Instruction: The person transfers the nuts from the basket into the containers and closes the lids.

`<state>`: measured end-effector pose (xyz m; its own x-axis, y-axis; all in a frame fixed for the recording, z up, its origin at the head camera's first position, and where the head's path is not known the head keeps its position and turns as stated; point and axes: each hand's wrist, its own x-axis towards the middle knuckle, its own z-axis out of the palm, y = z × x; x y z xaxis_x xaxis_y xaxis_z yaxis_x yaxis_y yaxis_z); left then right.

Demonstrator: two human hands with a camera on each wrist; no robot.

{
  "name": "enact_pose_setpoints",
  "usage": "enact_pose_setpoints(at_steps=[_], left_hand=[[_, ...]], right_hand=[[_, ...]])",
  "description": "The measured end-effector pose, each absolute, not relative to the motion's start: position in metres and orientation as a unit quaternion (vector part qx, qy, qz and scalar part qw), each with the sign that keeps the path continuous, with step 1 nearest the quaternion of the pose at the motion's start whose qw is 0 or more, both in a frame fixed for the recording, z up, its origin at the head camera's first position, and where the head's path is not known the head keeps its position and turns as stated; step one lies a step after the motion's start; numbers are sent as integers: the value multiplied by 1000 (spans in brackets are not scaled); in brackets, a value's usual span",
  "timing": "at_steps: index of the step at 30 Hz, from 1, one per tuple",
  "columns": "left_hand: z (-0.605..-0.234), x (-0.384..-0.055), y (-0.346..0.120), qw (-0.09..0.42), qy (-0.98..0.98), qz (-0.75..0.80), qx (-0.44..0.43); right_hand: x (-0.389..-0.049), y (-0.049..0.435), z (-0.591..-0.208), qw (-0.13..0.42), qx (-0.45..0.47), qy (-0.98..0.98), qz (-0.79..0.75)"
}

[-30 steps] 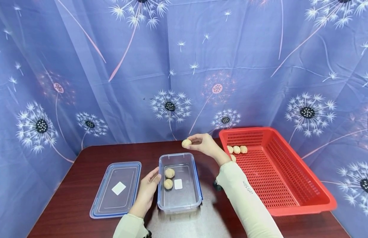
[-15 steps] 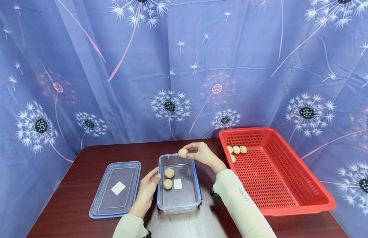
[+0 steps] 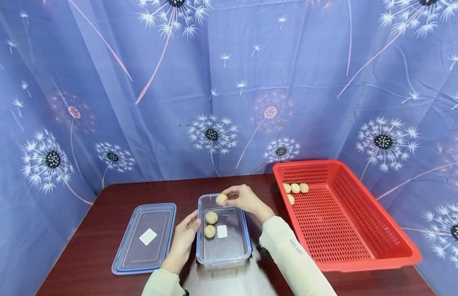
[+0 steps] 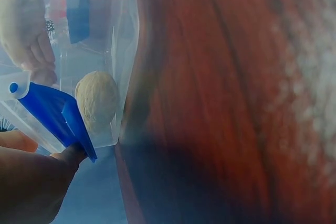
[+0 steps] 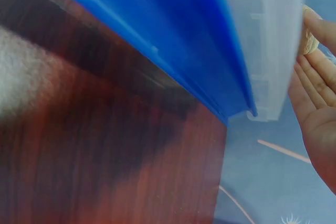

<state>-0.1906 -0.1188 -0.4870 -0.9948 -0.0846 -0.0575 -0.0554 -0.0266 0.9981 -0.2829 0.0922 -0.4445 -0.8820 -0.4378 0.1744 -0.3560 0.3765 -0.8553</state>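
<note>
My right hand (image 3: 245, 200) pinches a walnut (image 3: 221, 199) between thumb and fingertips over the far end of a clear plastic box (image 3: 234, 255) with blue side clips. Two more walnuts, one at the near side (image 3: 209, 231) and one behind it (image 3: 211, 217), lie inside along the left wall. With its fingers fairly straight, my left hand (image 3: 184, 238) touches the box's left side. The left wrist view shows its fingers by a blue clip (image 4: 58, 114). In the right wrist view, the box hides part of the held walnut (image 5: 308, 38).
The box's blue-edged lid (image 3: 144, 250) lies flat to the left. On the right stands a red perforated basket (image 3: 362, 209) with several walnuts (image 3: 295, 188) at its far left corner. A blue dandelion-print curtain (image 3: 229, 90) hangs behind the dark wooden table (image 3: 88, 250).
My right hand has carried its walnut left and nearer, from beyond the box's far right corner to over its far end. The left hand has stayed at the box's side.
</note>
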Motion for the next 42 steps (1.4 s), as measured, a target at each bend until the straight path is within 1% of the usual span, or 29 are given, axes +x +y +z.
enact_pose_setpoints(at_steps=[8, 15, 22, 28, 32, 42], left_hand=[[-488, -191, -119, 8, -697, -715, 55], [-487, -189, -118, 8, -698, -714, 53], [-487, -190, -118, 9, -700, -712, 54], [-488, -190, -118, 12, -701, -711, 55], [-488, -191, -118, 12, -700, -712, 55], [-488, -190, -119, 8, -699, -713, 57]], right_hand=[[-281, 82, -453, 40, -240, 848, -472], [-282, 76, -463, 4, -246, 858, -450], [-279, 67, -463, -13, -232, 870, -434], [-277, 65, -464, -24, -238, 868, -436], [-276, 66, -463, -18, -236, 865, -443], [-277, 76, -458, 18, -223, 854, -470]])
